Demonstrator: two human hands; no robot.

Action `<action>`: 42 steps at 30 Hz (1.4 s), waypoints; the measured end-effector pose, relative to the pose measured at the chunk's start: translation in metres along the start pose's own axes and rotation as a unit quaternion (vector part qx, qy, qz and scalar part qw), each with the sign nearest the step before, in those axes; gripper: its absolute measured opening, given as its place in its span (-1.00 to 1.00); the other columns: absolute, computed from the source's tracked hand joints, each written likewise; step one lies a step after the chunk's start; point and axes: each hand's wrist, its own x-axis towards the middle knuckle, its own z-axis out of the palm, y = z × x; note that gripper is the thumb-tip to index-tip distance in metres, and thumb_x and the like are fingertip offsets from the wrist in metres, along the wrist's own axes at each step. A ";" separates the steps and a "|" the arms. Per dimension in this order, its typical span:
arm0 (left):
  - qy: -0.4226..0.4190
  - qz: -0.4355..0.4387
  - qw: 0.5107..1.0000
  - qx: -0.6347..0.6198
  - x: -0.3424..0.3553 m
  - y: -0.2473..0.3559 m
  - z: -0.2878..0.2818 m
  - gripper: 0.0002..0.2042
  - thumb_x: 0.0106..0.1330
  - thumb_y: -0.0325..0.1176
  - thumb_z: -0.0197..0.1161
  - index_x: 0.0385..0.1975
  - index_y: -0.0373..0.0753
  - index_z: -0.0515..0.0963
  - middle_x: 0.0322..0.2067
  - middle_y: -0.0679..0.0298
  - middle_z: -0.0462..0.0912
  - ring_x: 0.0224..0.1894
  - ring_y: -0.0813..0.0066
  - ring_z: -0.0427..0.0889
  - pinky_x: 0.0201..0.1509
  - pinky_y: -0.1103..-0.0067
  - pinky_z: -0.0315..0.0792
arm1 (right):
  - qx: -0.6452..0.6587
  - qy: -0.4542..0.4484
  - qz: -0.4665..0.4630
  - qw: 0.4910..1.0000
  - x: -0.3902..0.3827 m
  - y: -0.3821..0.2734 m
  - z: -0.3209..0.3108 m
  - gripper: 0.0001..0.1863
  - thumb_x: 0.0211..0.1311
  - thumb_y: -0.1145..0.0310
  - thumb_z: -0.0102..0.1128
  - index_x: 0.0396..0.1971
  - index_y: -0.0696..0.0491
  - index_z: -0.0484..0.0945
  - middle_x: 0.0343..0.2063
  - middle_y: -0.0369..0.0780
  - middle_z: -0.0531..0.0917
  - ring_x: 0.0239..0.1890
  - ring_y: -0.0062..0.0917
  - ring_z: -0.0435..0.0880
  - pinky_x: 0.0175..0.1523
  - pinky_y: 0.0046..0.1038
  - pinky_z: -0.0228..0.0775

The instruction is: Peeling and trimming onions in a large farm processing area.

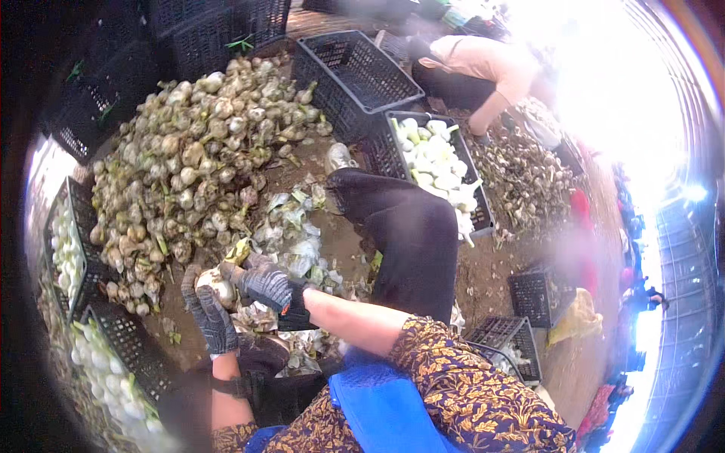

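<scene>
A whitish bulb with a darker patch (217, 287), onion- or garlic-like, is held in front of me at the near edge of a heap. My left hand (209, 315), in a grey knitted glove, cups its left side with the fingers bent round it. From the right, my right hand (264, 281), in a matching glove, closes on its upper side. A yellow-green leafy piece (237, 251) sticks up beside the right fingers; whether they grip it, I cannot tell. Pale shed skins (298, 245) lie on the ground just beyond my hands.
A large heap of unpeeled, soil-stained bulbs (189, 166) fills the far left. Black crates of cleaned white bulbs stand at the left (124, 362) and ahead right (483, 198). An empty black crate (321, 94) stands beyond. Another person (483, 72) bends over a second heap (521, 177).
</scene>
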 end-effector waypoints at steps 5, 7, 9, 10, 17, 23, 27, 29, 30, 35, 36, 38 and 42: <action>0.015 -0.043 0.998 -0.037 0.002 -0.001 0.002 -0.63 0.30 -0.21 -0.17 0.00 -0.31 0.21 -0.05 0.16 0.30 -0.01 0.38 0.30 0.08 0.50 0.20 | -0.079 0.018 0.014 0.997 -0.014 -0.018 -0.005 -0.55 0.05 0.11 0.03 -0.24 0.21 0.44 -0.35 -0.03 0.56 -0.28 -0.31 0.53 -0.16 -0.40 0.32; 0.011 -0.049 0.998 -0.033 0.001 -0.008 -0.002 -0.64 0.30 -0.22 -0.18 0.00 -0.31 0.21 -0.05 0.16 0.30 -0.01 0.39 0.31 0.08 0.50 0.21 | -0.136 0.003 -0.019 0.990 -0.018 -0.023 -0.008 -0.55 0.06 0.10 0.01 -0.18 0.18 0.41 -0.29 -0.01 0.54 -0.23 -0.27 0.51 -0.12 -0.40 0.31; 0.014 -0.076 0.991 -0.110 0.001 -0.014 -0.005 -0.66 0.32 -0.22 -0.20 0.01 -0.26 0.20 -0.09 0.19 0.33 -0.02 0.41 0.32 0.06 0.51 0.23 | -0.205 -0.007 -0.010 0.979 -0.021 -0.027 -0.008 -0.51 0.07 0.07 -0.02 -0.12 0.15 0.38 -0.20 0.01 0.51 -0.10 -0.20 0.46 -0.01 -0.36 0.26; 0.016 -0.076 0.992 -0.104 0.001 -0.016 -0.005 -0.66 0.32 -0.22 -0.20 0.01 -0.26 0.20 -0.09 0.19 0.33 -0.02 0.41 0.32 0.06 0.51 0.23 | -0.206 -0.006 -0.009 0.979 -0.021 -0.028 -0.008 -0.51 0.07 0.07 -0.02 -0.12 0.15 0.38 -0.20 0.01 0.51 -0.10 -0.20 0.46 -0.01 -0.36 0.26; 0.027 -0.034 0.997 -0.070 -0.002 -0.019 -0.006 -0.65 0.31 -0.18 -0.19 0.01 -0.22 0.19 -0.10 0.25 0.34 -0.05 0.43 0.34 -0.01 0.52 0.28 | -0.230 -0.018 -0.023 0.973 -0.017 -0.024 -0.006 -0.52 0.07 0.14 -0.03 -0.13 0.22 0.35 -0.20 0.07 0.47 -0.10 -0.17 0.45 -0.02 -0.36 0.26; 0.059 -0.228 0.936 -0.260 0.012 -0.027 -0.016 -0.56 0.21 0.02 -0.17 -0.08 -0.20 0.30 -0.16 0.22 0.39 -0.14 0.35 0.40 -0.08 0.45 0.33 | -0.272 -0.011 -0.090 0.958 -0.013 -0.011 -0.003 -0.61 0.04 0.23 -0.02 -0.23 0.24 0.40 -0.29 0.07 0.51 -0.21 -0.18 0.49 -0.14 -0.34 0.31; 0.066 -0.446 0.818 -0.356 0.020 -0.015 -0.017 -0.48 0.09 0.21 -0.16 -0.17 -0.08 0.38 -0.27 0.26 0.47 -0.29 0.32 0.45 -0.28 0.44 0.42 | -0.237 0.031 -0.102 0.965 0.002 -0.004 0.003 -0.63 -0.03 0.22 -0.03 -0.34 0.24 0.43 -0.42 0.06 0.53 -0.34 -0.17 0.51 -0.25 -0.29 0.34; 0.037 -0.391 0.885 -0.251 0.013 -0.006 -0.010 -0.41 0.11 0.25 -0.19 -0.08 -0.13 0.31 -0.22 0.24 0.45 -0.26 0.39 0.45 -0.25 0.52 0.44 | -0.161 0.038 0.018 0.986 0.013 -0.004 0.002 -0.60 -0.06 0.16 -0.06 -0.35 0.21 0.44 -0.44 0.05 0.53 -0.33 -0.15 0.51 -0.24 -0.32 0.36; 0.039 -0.264 0.948 -0.173 0.012 -0.003 -0.004 -0.50 0.20 0.07 -0.06 -0.02 -0.19 0.24 -0.18 0.23 0.42 -0.20 0.45 0.44 -0.17 0.57 0.41 | -0.286 0.078 -0.047 0.954 0.015 -0.003 -0.001 -0.62 -0.02 0.19 -0.09 -0.35 0.20 0.45 -0.41 -0.01 0.54 -0.32 -0.23 0.51 -0.24 -0.35 0.36; -0.020 -0.077 0.990 -0.117 -0.012 0.009 0.004 -0.59 0.06 -0.47 0.21 -0.07 -0.29 0.27 -0.17 0.27 0.41 -0.15 0.53 0.40 -0.08 0.61 0.33 | -0.314 -0.027 -0.146 0.938 0.016 -0.012 -0.015 -0.73 0.04 0.30 -0.11 -0.29 0.07 0.47 -0.42 -0.12 0.57 -0.34 -0.33 0.54 -0.18 -0.33 0.37; 0.001 -0.114 0.986 -0.124 -0.015 0.011 -0.001 -0.63 0.18 -0.35 0.11 -0.04 -0.31 0.27 -0.21 0.22 0.44 -0.24 0.46 0.48 -0.18 0.51 0.44 | -0.279 -0.024 -0.110 0.954 0.015 -0.014 -0.016 -0.75 0.04 0.34 -0.09 -0.27 0.05 0.47 -0.41 -0.13 0.58 -0.33 -0.35 0.55 -0.17 -0.36 0.36; -0.012 -0.225 0.950 -0.218 0.002 0.011 -0.004 -0.60 0.22 -0.13 0.01 -0.06 -0.28 0.28 -0.21 0.18 0.46 -0.23 0.38 0.51 -0.19 0.44 0.46 | -0.185 -0.038 -0.076 0.979 0.015 -0.016 -0.017 -0.76 0.06 0.36 -0.04 -0.25 0.04 0.46 -0.41 -0.19 0.57 -0.35 -0.45 0.52 -0.21 -0.45 0.34; -0.048 -0.365 0.792 -0.486 0.005 0.020 0.001 -0.58 0.18 -0.10 0.06 -0.06 -0.25 0.30 -0.16 0.25 0.45 -0.14 0.42 0.46 -0.15 0.55 0.43 | 0.094 0.018 0.046 0.994 0.019 -0.010 -0.004 -0.74 0.09 0.30 0.03 -0.26 0.13 0.43 -0.47 -0.29 0.52 -0.44 -0.62 0.43 -0.34 -0.56 0.30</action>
